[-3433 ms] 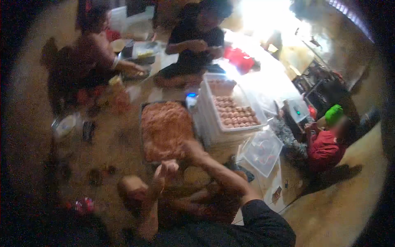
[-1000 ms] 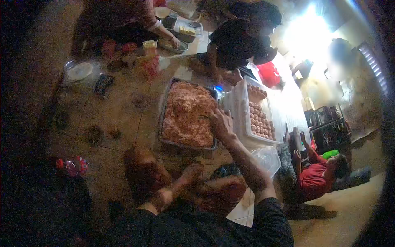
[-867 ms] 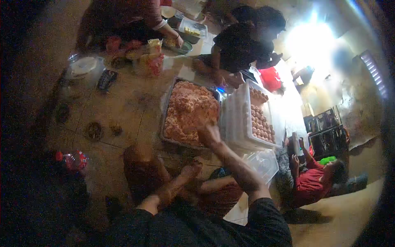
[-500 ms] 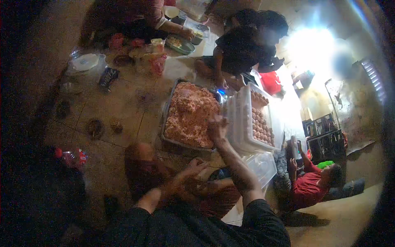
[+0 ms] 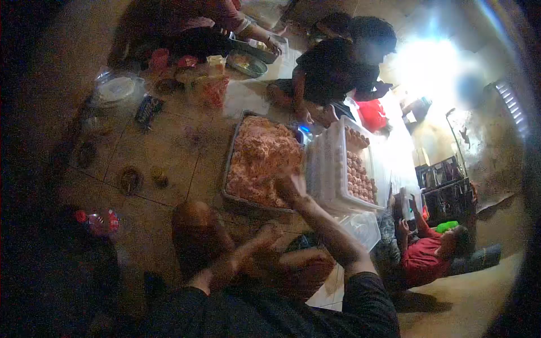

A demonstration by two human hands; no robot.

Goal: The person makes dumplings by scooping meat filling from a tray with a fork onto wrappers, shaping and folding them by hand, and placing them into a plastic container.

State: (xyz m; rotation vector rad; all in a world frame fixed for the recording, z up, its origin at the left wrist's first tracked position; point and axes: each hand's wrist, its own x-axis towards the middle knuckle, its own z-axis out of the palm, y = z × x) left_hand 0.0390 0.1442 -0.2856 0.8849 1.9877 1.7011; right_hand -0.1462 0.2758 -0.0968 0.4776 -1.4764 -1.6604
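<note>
A deep rectangular metal tray (image 5: 227, 169) stands on the floor in front of me, filled with a pinkish-orange, crumbly, moist mixture (image 5: 262, 149). My right hand (image 5: 292, 190) reaches over the tray's near right corner and touches the mixture; its fingers are blurred and partly sunk from sight. Low over my crossed legs, just this side of the tray, is my left hand (image 5: 268, 233), its fingers smeared by motion. To the right, stacked translucent plastic boxes (image 5: 327, 163) rise beside the tray. Rows of rounded balls (image 5: 359, 174) of similar colour fill the top box.
Across from me sits a person in dark clothes (image 5: 329, 70); another person's arm (image 5: 256, 34) reaches over a container at the back. A person in red (image 5: 422, 253) is at the right. A clear lid (image 5: 360, 230), a bottle (image 5: 101, 221) and a round bowl (image 5: 246, 63) lie around.
My right hand has moved left and down, from above the tray's right rim onto the mixture. My left hand has shifted slightly. The arm at the back has moved over its container.
</note>
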